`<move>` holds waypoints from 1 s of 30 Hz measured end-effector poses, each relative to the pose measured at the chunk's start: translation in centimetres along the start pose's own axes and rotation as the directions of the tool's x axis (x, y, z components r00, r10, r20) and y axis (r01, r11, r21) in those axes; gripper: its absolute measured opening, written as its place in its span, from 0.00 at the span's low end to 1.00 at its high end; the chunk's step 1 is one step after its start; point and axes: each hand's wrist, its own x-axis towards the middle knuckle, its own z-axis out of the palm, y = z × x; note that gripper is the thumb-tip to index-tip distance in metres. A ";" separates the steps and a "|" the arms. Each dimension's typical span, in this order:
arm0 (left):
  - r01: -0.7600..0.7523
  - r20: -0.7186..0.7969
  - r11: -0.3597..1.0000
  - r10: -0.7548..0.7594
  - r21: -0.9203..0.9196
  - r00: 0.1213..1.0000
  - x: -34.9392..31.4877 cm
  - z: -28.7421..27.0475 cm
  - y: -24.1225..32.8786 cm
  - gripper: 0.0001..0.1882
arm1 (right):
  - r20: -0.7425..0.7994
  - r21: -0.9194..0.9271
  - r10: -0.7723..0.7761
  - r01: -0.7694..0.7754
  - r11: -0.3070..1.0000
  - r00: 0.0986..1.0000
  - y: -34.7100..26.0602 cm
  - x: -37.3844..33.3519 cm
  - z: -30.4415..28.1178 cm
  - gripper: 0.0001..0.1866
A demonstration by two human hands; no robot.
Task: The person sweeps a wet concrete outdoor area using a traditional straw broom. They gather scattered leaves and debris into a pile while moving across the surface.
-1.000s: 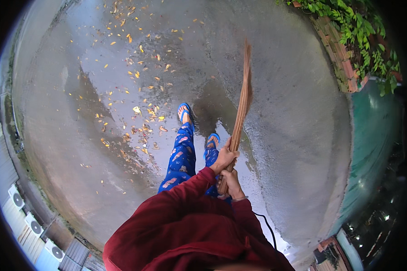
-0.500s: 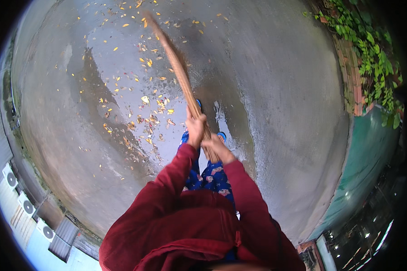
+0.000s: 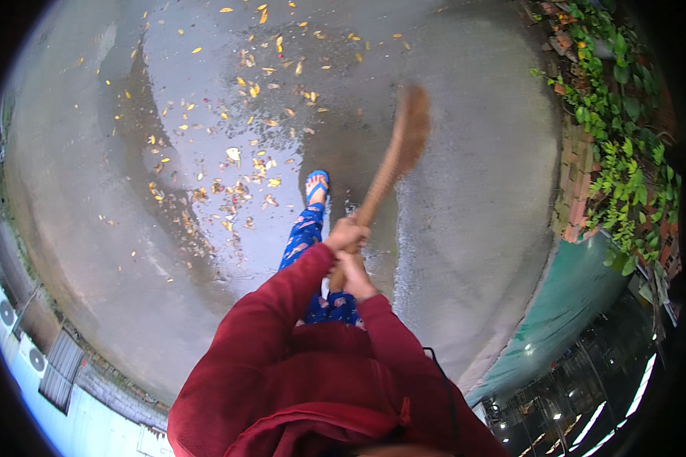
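Gripping a broom (image 3: 392,156), left hand (image 3: 347,234) above right hand (image 3: 354,276).

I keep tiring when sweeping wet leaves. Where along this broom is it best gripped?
Grip the broom on its slim handle end, from above, hands stacked: left hand higher, right hand behind. The bristle head flares wide and blurs far ahead on the wet concrete, so probably only the near end suits gripping.

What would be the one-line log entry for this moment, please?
left hand: grips brown straw broom handle, upper | right hand: grips handle, lower | bristles: blurred, above wet grey concrete ground | yellow fallen leaves: scattered left
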 end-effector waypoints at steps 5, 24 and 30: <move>-0.131 -0.381 0.991 0.127 0.015 0.916 -5.2 -9.9 7.5 0.28 | 0.363 -0.403 -0.119 0.271 0.874 0.924 1.1 3.8 8.7 0.09; -0.249 0.014 0.919 0.257 0.307 0.966 9.2 2.3 18.9 0.26 | 0.125 -0.116 -0.149 0.164 0.980 0.981 -18.9 3.1 7.2 0.05; -0.340 -0.349 0.932 0.362 0.125 0.864 8.6 -0.7 23.3 0.38 | 0.304 -0.246 0.093 -0.016 0.969 0.948 -22.6 4.9 9.8 0.06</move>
